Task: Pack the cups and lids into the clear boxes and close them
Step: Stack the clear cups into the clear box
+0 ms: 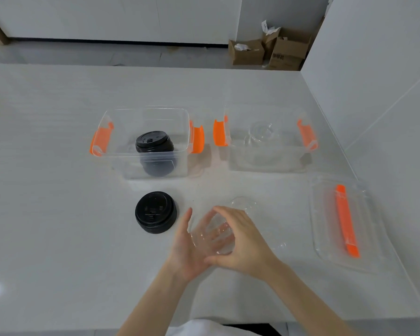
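Clear plastic cup [214, 235] is sitting between both hands near the front of a white table [58, 214]. The left hand [188, 243] is cupping it from the left with palm open and fingers spread upward. The right hand [240, 238] is curving over its top and right side, fingers bent around it. Another clear lid or cup [244, 204] is lying just behind the right hand; which one it is cannot be told. A black lid stack [155, 212] is resting on the table to the left of the hands. Farther back, two open clear boxes with orange latches are standing side by side. The left box [146, 141] is holding black lids [154, 144]. The right box [267, 141] is holding something clear [261, 134]. A clear box cover [344, 224] with an orange handle is lying flat at the right edge.
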The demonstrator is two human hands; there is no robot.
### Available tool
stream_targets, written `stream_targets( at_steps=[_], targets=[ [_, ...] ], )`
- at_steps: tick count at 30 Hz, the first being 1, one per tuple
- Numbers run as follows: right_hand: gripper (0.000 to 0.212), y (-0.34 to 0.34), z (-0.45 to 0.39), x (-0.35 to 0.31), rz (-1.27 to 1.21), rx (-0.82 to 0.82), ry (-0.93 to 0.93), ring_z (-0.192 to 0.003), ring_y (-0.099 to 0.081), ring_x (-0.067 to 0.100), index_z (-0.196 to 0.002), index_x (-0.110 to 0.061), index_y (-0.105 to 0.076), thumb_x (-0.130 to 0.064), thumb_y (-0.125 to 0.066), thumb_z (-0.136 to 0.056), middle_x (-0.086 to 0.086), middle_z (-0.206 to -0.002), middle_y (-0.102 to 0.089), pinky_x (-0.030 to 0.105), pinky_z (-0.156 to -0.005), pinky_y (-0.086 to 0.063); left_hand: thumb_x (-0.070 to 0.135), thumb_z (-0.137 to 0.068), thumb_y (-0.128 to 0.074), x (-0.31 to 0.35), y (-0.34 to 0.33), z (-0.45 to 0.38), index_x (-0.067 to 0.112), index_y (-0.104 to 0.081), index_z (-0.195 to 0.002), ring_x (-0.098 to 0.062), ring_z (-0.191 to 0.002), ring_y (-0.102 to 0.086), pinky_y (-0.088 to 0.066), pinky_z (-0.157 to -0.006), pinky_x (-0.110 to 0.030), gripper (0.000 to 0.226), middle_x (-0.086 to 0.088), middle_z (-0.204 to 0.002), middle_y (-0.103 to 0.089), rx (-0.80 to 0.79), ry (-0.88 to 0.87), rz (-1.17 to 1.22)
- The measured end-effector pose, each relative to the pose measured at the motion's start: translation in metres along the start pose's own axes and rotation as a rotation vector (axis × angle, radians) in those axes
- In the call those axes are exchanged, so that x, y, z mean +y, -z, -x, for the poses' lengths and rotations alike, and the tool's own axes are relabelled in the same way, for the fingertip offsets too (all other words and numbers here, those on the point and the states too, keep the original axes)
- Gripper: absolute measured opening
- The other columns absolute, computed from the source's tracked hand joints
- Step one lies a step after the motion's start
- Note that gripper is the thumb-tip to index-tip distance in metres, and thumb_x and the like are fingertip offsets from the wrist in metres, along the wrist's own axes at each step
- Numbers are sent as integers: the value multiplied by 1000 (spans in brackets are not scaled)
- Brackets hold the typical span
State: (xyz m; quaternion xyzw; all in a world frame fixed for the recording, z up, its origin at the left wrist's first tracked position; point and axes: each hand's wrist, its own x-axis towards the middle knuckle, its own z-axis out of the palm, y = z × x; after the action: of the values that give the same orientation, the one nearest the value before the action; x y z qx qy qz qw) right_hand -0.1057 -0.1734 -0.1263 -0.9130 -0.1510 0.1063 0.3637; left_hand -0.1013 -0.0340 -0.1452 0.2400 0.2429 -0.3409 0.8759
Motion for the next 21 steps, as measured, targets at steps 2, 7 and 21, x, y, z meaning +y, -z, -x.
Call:
stream_targets(
  at_steps=[2, 7, 21],
  targets=[
    [98, 1, 3, 2, 25, -23, 14, -127, -34, 1, -138, -31, -33, -54, -77, -53, -20, -139, -40, 26, -108, -33, 55, -72, -50, -2, -2, -2, 23, -66, -102, -27, -72, -69, -54, -60, -37, 47, -9, -92, -67, -5, 1, 17],
    [76, 17, 7, 14, -330, 38, -168, -123, -39, -6, -134, -39, -35, -48, -71, -67, -15, -137, -41, 11, -101, -35, 46, -73, -53, -3, 1, -3, 25, -64, -117, -34, -102, -65, -48, -89, -51, 50, -14, -120, -63, 9, 3, 56],
    [92, 13, -36, 65, 268, 103, -277, -132, -35, 22, -139, -17, -33, -56, -71, -65, 1, -143, -42, 32, -107, -32, 48, -71, -53, 11, 14, 6, 26, -63, -115, -35, -91, -70, -48, -87, -46, 51, -15, -126, -59, 73, -49, 76]
  ],
)
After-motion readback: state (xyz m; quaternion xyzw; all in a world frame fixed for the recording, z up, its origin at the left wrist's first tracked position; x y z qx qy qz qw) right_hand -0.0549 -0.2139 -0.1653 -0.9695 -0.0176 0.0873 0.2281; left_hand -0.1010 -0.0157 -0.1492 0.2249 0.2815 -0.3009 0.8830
